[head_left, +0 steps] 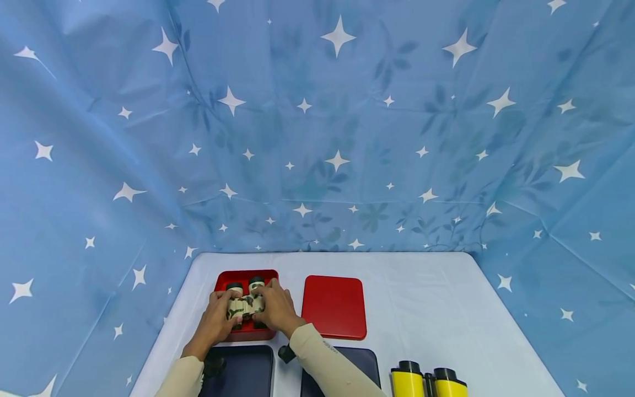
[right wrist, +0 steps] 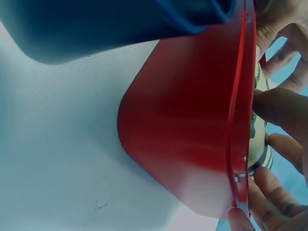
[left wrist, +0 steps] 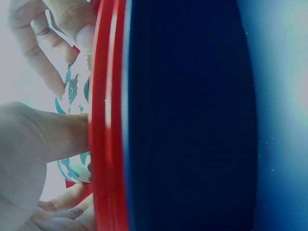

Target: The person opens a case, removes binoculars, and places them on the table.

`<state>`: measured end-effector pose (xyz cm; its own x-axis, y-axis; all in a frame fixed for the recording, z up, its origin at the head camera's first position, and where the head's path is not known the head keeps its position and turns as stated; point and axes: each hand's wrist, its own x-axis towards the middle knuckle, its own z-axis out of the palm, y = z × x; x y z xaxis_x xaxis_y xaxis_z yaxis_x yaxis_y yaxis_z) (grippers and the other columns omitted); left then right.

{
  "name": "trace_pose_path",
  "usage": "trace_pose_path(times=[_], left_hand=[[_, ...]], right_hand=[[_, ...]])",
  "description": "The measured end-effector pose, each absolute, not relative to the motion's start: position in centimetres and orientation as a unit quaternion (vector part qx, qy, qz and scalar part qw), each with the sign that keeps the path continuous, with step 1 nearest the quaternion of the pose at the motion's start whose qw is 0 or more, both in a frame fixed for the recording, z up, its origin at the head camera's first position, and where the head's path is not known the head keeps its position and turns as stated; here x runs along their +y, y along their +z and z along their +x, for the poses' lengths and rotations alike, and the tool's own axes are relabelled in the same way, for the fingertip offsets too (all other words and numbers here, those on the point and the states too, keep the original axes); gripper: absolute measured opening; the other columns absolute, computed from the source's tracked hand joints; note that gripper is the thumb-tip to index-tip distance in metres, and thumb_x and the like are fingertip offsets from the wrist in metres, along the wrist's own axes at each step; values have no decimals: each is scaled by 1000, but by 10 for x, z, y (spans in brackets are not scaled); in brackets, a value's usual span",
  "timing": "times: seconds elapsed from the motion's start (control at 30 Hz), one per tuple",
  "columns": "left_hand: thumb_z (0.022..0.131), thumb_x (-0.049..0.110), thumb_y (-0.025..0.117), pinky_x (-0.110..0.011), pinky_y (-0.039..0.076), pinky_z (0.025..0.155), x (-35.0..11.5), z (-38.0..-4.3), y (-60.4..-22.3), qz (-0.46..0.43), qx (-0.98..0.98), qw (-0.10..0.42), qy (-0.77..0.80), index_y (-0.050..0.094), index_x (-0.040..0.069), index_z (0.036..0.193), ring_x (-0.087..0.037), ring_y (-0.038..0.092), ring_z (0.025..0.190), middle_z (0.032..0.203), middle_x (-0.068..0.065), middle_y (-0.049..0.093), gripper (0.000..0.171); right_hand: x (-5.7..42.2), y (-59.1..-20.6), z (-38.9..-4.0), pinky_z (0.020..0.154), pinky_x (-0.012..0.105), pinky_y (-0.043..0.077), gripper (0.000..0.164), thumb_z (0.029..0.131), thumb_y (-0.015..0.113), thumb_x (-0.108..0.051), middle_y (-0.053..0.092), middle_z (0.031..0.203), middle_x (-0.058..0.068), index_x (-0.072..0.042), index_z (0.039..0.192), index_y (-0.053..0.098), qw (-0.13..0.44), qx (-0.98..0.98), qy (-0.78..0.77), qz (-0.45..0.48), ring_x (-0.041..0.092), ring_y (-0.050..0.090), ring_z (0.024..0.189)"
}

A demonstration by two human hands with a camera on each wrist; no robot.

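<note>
Camouflage binoculars (head_left: 246,306) with black ends lie over a red box (head_left: 253,335), at least partly within its rim. My left hand (head_left: 214,318) grips their left side, thumb toward me and fingers on the far side. On the right side, my right hand (head_left: 278,307) holds them the same way. Seen from the left wrist, the box's red rim (left wrist: 109,120) hides much of the binoculars. From the right wrist, the box's red wall (right wrist: 187,110) stands in front, and only a strip of the camouflage body (right wrist: 260,130) shows past the fingers.
A red rectangular lid or tray (head_left: 333,309) lies right of the box. Nearer me are a dark blue tray (head_left: 243,380) and another dark blue piece (head_left: 361,361), partly under my right forearm. Yellow binoculars (head_left: 408,384) stand at the front right. A starry blue curtain (head_left: 337,127) surrounds the white table.
</note>
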<state>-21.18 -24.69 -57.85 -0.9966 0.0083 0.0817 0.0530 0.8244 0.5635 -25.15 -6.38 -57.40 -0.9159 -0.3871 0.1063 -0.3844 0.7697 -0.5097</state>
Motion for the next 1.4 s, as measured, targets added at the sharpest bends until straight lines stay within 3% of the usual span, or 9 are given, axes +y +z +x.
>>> trace_pose_path(times=[0.57,0.8,1.03,1.4], left_hand=[[81,9,82,-58,49,96,-235,-214,-559,-33,-949,62,-308,54,15,129,-38,57,114,138,-23,39,55],[79,10,83,-60,47,99,-226,-216,-553,-55,-944,78,-315,55,15,128,-39,53,122,138,-23,41,56],[80,11,83,-57,51,94,-213,-216,-542,-64,-940,73,-327,55,17,129,-37,55,118,142,-21,38,57],[79,11,84,-55,52,95,-187,-222,-533,-69,-939,64,-330,56,19,130,-36,58,109,142,-18,40,59]], right_hand=[[-51,-559,-254,73,23,49,53,74,89,-24,51,113,2,-32,123,69,-6,914,-367,-174,10,50,91],[-37,-554,-253,72,22,47,52,75,88,-24,49,115,1,-31,123,69,-11,903,-392,-175,8,50,89],[-22,-547,-250,70,19,52,53,76,87,-16,48,118,1,-29,124,69,-6,879,-452,-153,16,61,99],[2,-540,-245,68,20,56,55,74,88,-11,50,117,3,-28,123,70,-18,869,-479,-123,18,62,97]])
